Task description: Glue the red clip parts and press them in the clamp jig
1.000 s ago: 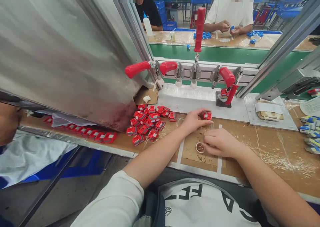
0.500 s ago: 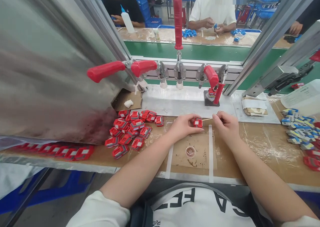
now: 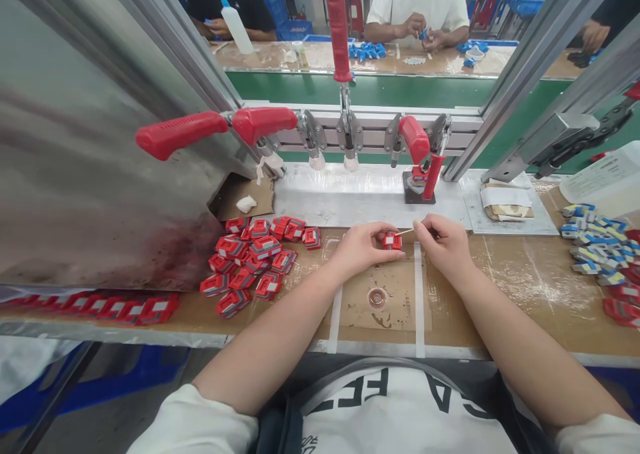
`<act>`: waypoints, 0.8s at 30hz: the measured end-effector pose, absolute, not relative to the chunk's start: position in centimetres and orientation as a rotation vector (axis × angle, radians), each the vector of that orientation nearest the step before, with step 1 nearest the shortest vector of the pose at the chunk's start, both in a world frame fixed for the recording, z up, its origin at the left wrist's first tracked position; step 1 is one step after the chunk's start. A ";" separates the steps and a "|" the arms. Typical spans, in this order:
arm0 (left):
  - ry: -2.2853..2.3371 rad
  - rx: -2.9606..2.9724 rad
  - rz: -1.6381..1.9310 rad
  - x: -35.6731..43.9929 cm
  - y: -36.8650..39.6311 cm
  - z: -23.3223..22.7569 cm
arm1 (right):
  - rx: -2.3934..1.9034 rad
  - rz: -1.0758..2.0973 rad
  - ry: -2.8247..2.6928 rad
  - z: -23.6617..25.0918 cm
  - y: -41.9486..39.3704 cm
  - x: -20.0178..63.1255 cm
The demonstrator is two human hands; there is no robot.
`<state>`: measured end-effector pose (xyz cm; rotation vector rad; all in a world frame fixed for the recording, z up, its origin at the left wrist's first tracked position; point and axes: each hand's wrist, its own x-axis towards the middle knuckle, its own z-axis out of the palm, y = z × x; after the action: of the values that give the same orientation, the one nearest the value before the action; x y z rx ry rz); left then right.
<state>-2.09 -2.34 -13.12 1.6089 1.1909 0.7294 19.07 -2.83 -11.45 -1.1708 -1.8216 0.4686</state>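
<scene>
My left hand pinches a small red plastic part just above the workbench. My right hand grips a thin wooden stick whose tip touches the top of that red part. Below both hands a small round dish lies on a brown mat bordered by white tape. A pile of the same red parts lies to the left of my left hand.
A row of red-handled toggle clamps stands behind on a white plate. Blue and grey parts lie at the right edge. A steel chute slopes at left. Other people work across the green conveyor.
My right hand left the round dish and rose with the stick to the red part. My left hand holds the red part throughout. The view has shifted.
</scene>
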 end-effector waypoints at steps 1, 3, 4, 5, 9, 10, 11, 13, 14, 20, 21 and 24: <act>1.195 1.613 0.730 -2.1 -2.3 -13.1 | -1.175 0.452 -1.826 -11.5 -2.8 19.1; 1.208 1.629 0.734 -2.1 -2.4 -13.1 | -1.178 0.419 -1.838 -11.4 -2.9 19.1; 1.216 1.638 0.737 -2.0 -2.4 -13.0 | -1.178 0.402 -1.845 -11.4 -2.9 19.2; 1.222 1.647 0.738 -2.0 -2.4 -13.0 | -1.175 0.385 -1.854 -11.3 -3.0 19.1; 1.240 1.682 0.739 -2.0 -2.5 -12.7 | -1.138 0.339 -1.886 -11.1 -3.3 19.0; 1.241 1.689 0.741 -2.0 -2.5 -12.6 | -1.130 0.339 -1.898 -11.0 -3.3 18.9; 1.241 1.694 0.744 -2.1 -2.5 -12.6 | -1.124 0.340 -1.910 -10.9 -3.5 18.8; 1.240 1.695 0.747 -2.1 -2.6 -12.6 | -1.107 0.337 -1.921 -10.7 -3.8 18.8; 1.241 1.689 0.747 -2.2 -2.6 -12.7 | -1.085 0.336 -1.915 -10.5 -4.0 18.7; 1.144 1.554 0.824 -2.4 -2.1 -13.7 | -0.708 0.607 -2.117 -10.0 -5.6 17.9; 1.113 1.526 0.855 -2.4 -2.0 -13.9 | -0.635 0.660 -2.195 -10.1 -5.8 17.6; 1.033 1.454 0.937 -2.4 -1.8 -14.3 | -0.472 0.723 -2.361 -10.8 -6.3 17.0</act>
<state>-2.35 -1.77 -14.35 1.4542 1.0327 0.9372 16.97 -6.32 -10.78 -0.4722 -2.3608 0.7233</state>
